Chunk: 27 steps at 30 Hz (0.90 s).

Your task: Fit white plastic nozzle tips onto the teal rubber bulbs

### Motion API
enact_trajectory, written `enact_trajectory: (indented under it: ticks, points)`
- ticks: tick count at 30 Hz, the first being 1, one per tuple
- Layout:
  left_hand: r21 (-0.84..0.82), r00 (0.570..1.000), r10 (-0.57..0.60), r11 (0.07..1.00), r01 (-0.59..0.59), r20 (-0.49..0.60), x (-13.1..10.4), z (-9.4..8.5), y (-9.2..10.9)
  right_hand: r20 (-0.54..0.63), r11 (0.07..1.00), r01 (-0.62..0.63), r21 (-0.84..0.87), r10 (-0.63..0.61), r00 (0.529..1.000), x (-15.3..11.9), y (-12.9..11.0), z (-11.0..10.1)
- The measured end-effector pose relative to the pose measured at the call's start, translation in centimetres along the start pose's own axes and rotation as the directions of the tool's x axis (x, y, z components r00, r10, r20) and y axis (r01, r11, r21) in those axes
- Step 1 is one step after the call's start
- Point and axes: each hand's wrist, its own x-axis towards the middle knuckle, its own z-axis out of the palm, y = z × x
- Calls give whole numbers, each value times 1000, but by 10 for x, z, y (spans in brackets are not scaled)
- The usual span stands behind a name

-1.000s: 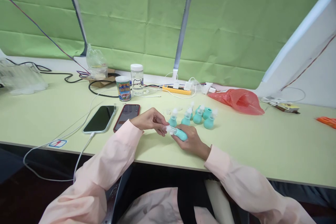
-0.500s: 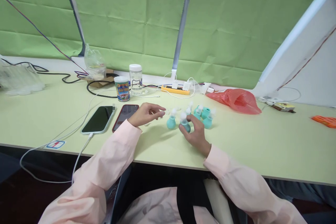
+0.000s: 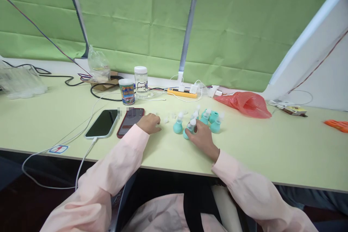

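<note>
Bright, diffuse light covers the table [image 3: 261, 148], with soft, faint shadows and darkness beneath.

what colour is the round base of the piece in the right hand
The base is turquoise, partly hidden by the right hand; see the head view.

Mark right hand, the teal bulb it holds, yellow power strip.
Right hand [image 3: 202, 137]: head view, back of hand.
Teal bulb [image 3: 185, 135]: head view, lower left of round body.
Yellow power strip [image 3: 185, 95]: head view, front side.
</note>
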Motion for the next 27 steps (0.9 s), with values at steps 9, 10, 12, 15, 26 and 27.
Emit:
enact_trajectory:
  ticks: [9, 10, 12, 15, 26, 27]
  points:
    - [-41, 996, 63, 997, -65, -68, 2, 2, 19, -38, 1000, -19, 5, 19, 999, 0, -6, -3]
    - [-50, 996, 68, 996, -70, -53, 2, 3, 18, -42, 1000, -21, 8, 21, 999, 0, -6, -3]
    - [-58, 997, 77, 995, -79, -27, 2, 4, 18, -46, 1000, -23, 6, 24, 999, 0, -5, -3]
    - [-47, 996, 86, 995, -86, 5, 2, 7, 19, -43, 1000, -18, -2, 18, 999, -1, -5, -1]
    - [7, 998, 32, 999, -32, 56, 0, 13, 22, -23, 1000, -15, -25, 14, 1000, -1, -4, 0]
    - [10, 998, 34, 999, -35, 55, 1, 12, 22, -24, 1000, -15, -25, 14, 1000, -2, -4, 0]
